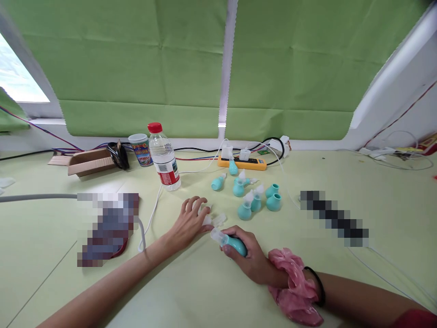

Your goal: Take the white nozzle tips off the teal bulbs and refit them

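My right hand (pixel 247 255) is wrapped round a teal squeeze-bulb nasal aspirator (pixel 235 245), its clear nozzle end pointing left towards my other hand. My left hand (pixel 191 217) arches over the table with curled fingers, its thumb and fingertips closed about a translucent plastic piece (pixel 206 221) that they partly cover. Another clear plastic piece (pixel 219 219) lies just right of those fingertips. Behind both hands, several teal bulbs are grouped; one upright bulb (pixel 245 211) carries a clear tip, while an open-necked bulb (pixel 273 202) stands without one.
A water bottle (pixel 164 159) with a red cap stands behind my left hand, beside a printed cup (pixel 140 150). An orange power strip (pixel 242 162) with plugs lies by the wall. An open cardboard box (pixel 90 162) is at the left. White cables (pixel 155 209) cross the table.
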`<state>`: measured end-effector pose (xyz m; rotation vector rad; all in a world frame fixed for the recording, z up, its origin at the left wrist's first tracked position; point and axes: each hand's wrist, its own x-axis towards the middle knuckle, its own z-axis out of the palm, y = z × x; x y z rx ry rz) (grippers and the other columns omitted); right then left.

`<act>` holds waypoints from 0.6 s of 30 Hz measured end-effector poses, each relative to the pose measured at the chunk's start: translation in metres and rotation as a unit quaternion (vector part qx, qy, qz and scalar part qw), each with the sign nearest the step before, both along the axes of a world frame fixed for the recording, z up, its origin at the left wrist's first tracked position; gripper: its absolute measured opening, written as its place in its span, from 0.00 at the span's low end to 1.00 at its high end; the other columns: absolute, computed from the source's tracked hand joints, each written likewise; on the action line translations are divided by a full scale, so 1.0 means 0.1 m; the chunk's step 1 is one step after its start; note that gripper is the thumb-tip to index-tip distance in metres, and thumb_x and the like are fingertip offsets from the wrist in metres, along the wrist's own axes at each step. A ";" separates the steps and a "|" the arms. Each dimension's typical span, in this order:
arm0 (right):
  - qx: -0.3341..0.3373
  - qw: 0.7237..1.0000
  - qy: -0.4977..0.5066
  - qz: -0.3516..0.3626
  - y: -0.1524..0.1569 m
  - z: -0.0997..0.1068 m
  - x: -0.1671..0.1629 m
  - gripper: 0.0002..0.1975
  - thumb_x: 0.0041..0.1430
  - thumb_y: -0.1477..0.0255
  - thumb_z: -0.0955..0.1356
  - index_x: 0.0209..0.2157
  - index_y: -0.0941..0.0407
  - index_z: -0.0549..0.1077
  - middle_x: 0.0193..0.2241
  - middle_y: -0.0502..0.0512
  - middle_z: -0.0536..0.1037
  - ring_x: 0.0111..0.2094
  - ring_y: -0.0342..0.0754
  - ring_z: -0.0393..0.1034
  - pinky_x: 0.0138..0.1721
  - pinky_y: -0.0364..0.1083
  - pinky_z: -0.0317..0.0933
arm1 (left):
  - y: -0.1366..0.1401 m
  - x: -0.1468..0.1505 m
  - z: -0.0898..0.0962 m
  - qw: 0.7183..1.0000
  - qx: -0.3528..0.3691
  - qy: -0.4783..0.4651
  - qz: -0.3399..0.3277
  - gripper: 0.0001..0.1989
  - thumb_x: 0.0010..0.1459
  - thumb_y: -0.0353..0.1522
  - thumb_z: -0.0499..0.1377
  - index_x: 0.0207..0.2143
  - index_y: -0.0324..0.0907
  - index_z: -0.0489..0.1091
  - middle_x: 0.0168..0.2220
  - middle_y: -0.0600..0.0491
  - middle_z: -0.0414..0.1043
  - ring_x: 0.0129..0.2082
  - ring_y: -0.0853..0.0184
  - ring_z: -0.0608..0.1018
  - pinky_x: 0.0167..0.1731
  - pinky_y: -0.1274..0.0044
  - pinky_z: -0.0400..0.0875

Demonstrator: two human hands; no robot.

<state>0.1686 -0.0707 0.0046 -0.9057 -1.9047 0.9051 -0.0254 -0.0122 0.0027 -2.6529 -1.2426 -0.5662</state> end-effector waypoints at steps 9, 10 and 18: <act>-0.104 0.989 0.098 0.038 0.06 -0.02 -0.03 0.11 0.58 0.64 0.59 0.33 0.58 0.63 0.26 0.52 0.68 0.25 0.41 0.60 0.27 0.40 0.57 | -0.14 0.15 0.02 0.999 -0.032 0.022 -0.022 0.23 0.55 0.44 0.48 0.53 0.54 0.53 0.60 0.49 0.38 0.56 0.45 0.44 0.47 0.49 0.37; -0.104 0.988 0.104 0.042 0.06 -0.02 -0.03 0.11 0.58 0.64 0.59 0.33 0.58 0.63 0.26 0.51 0.67 0.25 0.41 0.60 0.27 0.41 0.56 | -0.16 0.18 0.03 0.998 -0.032 0.031 -0.040 0.21 0.55 0.42 0.47 0.52 0.55 0.55 0.60 0.51 0.36 0.56 0.45 0.44 0.47 0.49 0.36; -0.156 0.977 0.128 0.061 0.05 -0.01 -0.02 0.12 0.59 0.63 0.57 0.34 0.58 0.62 0.24 0.50 0.66 0.22 0.39 0.57 0.24 0.40 0.53 | -0.17 0.18 0.01 1.000 -0.026 -0.010 -0.004 0.15 0.57 0.31 0.44 0.43 0.46 0.65 0.56 0.49 0.53 0.55 0.50 0.51 0.47 0.51 0.36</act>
